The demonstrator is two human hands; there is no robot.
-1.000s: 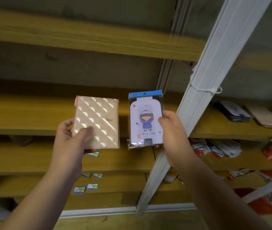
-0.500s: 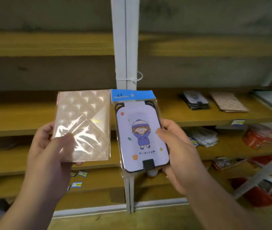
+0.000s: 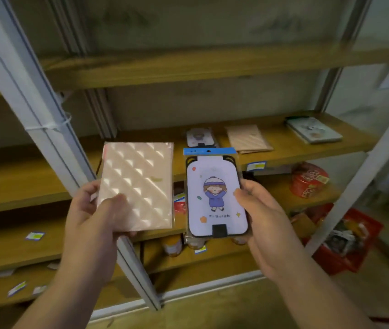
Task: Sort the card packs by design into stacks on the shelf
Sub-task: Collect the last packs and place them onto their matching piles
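Observation:
My left hand [image 3: 93, 217] grips a pink quilted card pack [image 3: 141, 181] by its lower left corner, thumb on its face. My right hand [image 3: 260, 214] holds a lilac cartoon-girl pack [image 3: 214, 193] with a blue header, thumb on its right edge. Both packs are held upright side by side in front of the wooden shelf [image 3: 307, 148]. On that shelf lie a stack of lilac cartoon packs [image 3: 199, 136], a pink pack stack [image 3: 248, 138] and a white-green pack stack [image 3: 314, 129] farther right.
A white metal upright [image 3: 36, 119] slants down behind my left hand. Another upright [image 3: 364, 172] stands at the right. Red packets [image 3: 309, 179] and a red bag [image 3: 347, 241] sit on lower shelves, with small jars [image 3: 172, 245] and price tags [image 3: 34, 235] below.
The view has swung to the right, so the shelf stacks now sit straight behind the two packs. Both hands keep their hold, with the packs a little higher and closer.

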